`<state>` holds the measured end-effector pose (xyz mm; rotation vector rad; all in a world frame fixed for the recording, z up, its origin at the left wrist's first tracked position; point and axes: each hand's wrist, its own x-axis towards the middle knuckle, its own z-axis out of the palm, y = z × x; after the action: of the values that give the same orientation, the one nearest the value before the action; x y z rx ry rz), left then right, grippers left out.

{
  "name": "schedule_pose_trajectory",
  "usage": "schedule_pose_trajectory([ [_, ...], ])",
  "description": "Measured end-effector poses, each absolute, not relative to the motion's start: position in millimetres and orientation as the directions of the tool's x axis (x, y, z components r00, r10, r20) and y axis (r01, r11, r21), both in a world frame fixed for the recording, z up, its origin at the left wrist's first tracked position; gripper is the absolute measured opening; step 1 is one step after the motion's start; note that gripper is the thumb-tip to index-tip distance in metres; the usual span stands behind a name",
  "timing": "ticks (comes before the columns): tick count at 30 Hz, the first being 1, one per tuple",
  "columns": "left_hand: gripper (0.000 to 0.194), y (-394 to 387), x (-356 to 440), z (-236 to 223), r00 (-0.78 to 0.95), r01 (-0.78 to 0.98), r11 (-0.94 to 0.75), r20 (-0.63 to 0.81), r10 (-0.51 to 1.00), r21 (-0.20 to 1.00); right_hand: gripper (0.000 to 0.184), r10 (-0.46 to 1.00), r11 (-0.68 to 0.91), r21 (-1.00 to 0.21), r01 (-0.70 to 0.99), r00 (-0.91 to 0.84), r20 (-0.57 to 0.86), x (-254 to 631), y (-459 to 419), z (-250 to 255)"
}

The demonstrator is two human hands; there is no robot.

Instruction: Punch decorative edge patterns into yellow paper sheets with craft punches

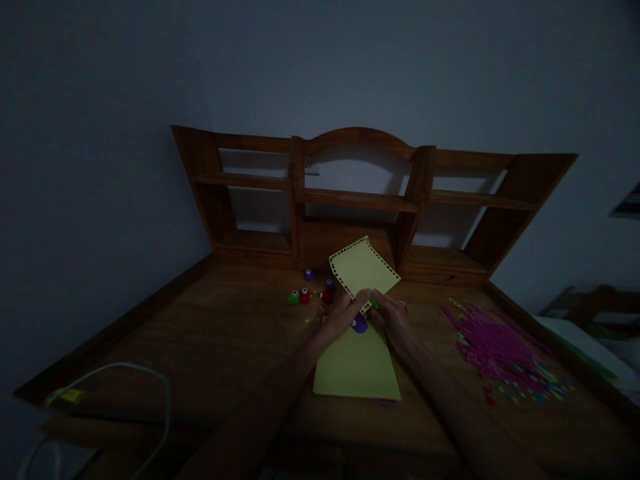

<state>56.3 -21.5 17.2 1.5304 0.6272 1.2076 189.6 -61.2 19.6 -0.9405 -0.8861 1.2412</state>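
The hole-edged sheet [364, 267] was pinched, partly covered, by the left hand [346, 312]; the green object [374, 303], mostly hidden, was clamped in the right hand [395, 320].

Upper sheet [364, 267] is pale yel. w/ dk. pattern along its edges; paper stack [357, 373] has yel. top. Purple punch [361, 325], green punch [292, 300], red punch [305, 298] show wht. spots. Strip pile [500, 347] mostly magenta; surface [220, 333] brn.

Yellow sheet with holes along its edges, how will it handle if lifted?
The yellow sheet is probably light and floppy, as it looks thin and slightly curved. It may tear easily where holes line its edges.
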Motion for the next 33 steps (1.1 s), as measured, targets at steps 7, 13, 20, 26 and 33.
schedule_pose_trajectory([
  [7, 0.042, -29, 57, 27, 0.440, -0.276, -0.284, 0.384, 0.812, 0.918, 0.028, 0.988, 0.092, -0.925, -0.368, 0.153, 0.038, 192, -55, 12],
  [13, 0.041, -29, 64, 23, 0.450, -0.287, -0.192, 0.309, 0.838, 0.939, 0.027, 0.979, 0.169, -0.936, -0.308, 0.159, 0.125, 194, -52, 7],
  [20, 0.037, -38, 61, 32, 0.415, -0.248, -0.203, 0.293, 0.862, 0.947, 0.026, 0.978, 0.201, -0.920, -0.336, 0.127, 0.167, 191, -55, 10],
  [26, 0.039, -40, 59, 31, 0.415, -0.276, -0.211, 0.314, 0.854, 0.938, 0.024, 0.972, 0.211, -0.926, -0.314, 0.164, 0.166, 188, -57, 10],
  [33, 0.042, -38, 61, 28, 0.396, -0.276, -0.178, 0.280, 0.874, 0.945, 0.032, 0.958, 0.254, -0.922, -0.293, 0.204, 0.199, 188, -56, 9],
])
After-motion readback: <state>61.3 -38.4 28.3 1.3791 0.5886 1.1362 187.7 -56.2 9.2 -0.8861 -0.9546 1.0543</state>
